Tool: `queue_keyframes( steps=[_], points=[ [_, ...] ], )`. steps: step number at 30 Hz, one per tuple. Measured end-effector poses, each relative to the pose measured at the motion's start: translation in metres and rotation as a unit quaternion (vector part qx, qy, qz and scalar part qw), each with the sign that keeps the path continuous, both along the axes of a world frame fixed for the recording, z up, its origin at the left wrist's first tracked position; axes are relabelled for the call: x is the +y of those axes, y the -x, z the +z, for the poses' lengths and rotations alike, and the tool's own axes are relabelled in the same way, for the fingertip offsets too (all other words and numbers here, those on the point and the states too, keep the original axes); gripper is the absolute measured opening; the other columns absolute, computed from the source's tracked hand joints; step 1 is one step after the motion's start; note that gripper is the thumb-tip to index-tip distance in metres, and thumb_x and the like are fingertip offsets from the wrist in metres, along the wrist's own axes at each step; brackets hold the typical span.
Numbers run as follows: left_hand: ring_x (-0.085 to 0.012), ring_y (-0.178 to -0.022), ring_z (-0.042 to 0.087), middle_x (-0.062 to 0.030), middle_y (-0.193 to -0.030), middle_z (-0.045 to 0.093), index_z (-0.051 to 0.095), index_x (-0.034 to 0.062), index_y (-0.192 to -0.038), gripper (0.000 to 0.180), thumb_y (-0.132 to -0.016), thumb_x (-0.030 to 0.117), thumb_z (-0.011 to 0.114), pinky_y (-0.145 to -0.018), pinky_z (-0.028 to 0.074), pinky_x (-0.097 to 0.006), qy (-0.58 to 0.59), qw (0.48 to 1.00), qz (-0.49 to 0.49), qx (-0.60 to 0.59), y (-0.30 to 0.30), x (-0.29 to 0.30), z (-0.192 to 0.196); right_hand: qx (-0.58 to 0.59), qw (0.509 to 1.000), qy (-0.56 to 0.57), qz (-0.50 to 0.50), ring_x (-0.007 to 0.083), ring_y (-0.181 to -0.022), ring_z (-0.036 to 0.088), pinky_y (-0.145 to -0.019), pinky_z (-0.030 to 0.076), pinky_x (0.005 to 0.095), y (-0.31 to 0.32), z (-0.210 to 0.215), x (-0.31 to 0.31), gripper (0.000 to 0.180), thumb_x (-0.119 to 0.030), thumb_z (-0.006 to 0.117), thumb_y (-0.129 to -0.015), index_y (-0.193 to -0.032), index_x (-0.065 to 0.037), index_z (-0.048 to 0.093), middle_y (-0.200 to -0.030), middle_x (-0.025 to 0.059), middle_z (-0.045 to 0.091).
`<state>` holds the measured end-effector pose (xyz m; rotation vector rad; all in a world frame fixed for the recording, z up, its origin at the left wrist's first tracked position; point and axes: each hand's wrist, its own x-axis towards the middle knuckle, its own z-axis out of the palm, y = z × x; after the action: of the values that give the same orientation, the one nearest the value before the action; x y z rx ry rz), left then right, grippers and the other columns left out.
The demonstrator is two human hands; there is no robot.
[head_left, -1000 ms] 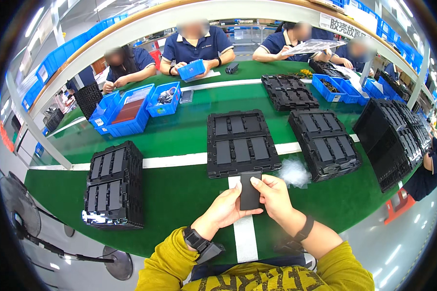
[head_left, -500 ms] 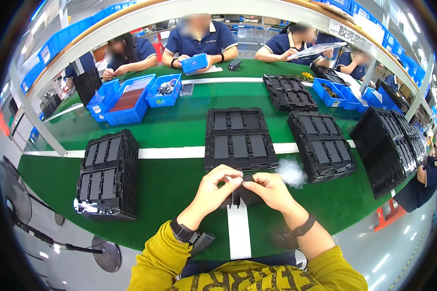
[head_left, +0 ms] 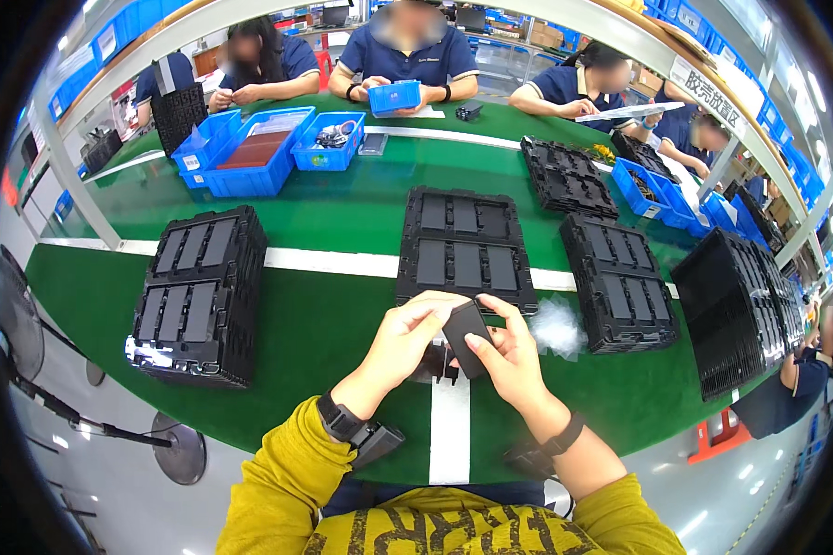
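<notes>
Between my hands is a flat, black rectangular case point(head_left: 467, 339), tilted with its broad face showing. My left hand point(head_left: 409, 335) pinches its upper left edge with closed fingers. My right hand point(head_left: 512, 361) grips the other side, thumb on the face and fingers curled behind. Below the case, partly hidden by it and my hands, a small dark pronged object point(head_left: 446, 364) lies over the white strip point(head_left: 450, 435). Just beyond my hands, a black tray point(head_left: 465, 233) carries dark rectangular pieces in rows.
Stacked black trays stand at left point(head_left: 194, 287) and right point(head_left: 620, 282), with a taller stack point(head_left: 736, 310) farther right. Crumpled clear plastic point(head_left: 557, 326) lies near my right hand. Blue bins point(head_left: 259, 153) sit across the green table point(head_left: 333, 347). Several co-workers sit opposite under a shelf rail.
The case has been tilted up, so its broad face now shows between my hands. My right fingers have spread along its side. The whole view has shifted slightly.
</notes>
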<state>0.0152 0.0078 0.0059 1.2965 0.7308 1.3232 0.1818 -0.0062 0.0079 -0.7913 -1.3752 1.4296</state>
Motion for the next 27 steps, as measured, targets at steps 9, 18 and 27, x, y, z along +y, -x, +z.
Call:
queue_keyframes(
  steps=[9,18,27],
  points=[
    [-0.0140,-0.097,0.052,-0.0082,-0.110,0.055,0.054,0.0007,-0.116,0.028,-0.091,0.009,0.043,-0.085,0.042,-0.027,0.003,0.998,-0.046,-0.032,-0.002,-0.006,0.005,0.046,0.998,-0.032,-0.004,0.0179,-0.077,0.062,-0.068,0.053,0.0289,0.002,0.001,-0.006,0.050,-0.001,0.050,-0.087,-0.132,-0.006,0.029,-0.096,0.0154,0.059],
    [-0.0161,-0.091,0.053,-0.0100,-0.105,0.055,0.055,0.0008,-0.113,0.027,-0.090,0.006,0.041,-0.080,0.043,-0.027,-0.154,0.985,-0.033,0.076,0.004,-0.002,0.004,0.043,0.997,-0.055,-0.010,0.0176,-0.082,0.061,-0.070,0.054,0.0288,0.005,-0.001,-0.011,0.049,0.000,0.050,-0.087,-0.133,-0.002,0.032,-0.102,0.0159,0.057],
    [-0.0141,-0.089,0.054,-0.0098,-0.103,0.056,0.055,0.0009,-0.112,0.026,-0.091,0.005,0.041,-0.078,0.045,-0.027,-0.048,0.996,-0.029,0.067,-0.001,-0.013,0.009,0.034,0.997,-0.053,-0.041,0.0141,-0.087,0.059,-0.073,0.052,0.0260,0.005,-0.011,-0.013,0.048,0.001,0.051,-0.087,-0.133,-0.002,0.036,-0.114,0.0139,0.054]
  ],
)
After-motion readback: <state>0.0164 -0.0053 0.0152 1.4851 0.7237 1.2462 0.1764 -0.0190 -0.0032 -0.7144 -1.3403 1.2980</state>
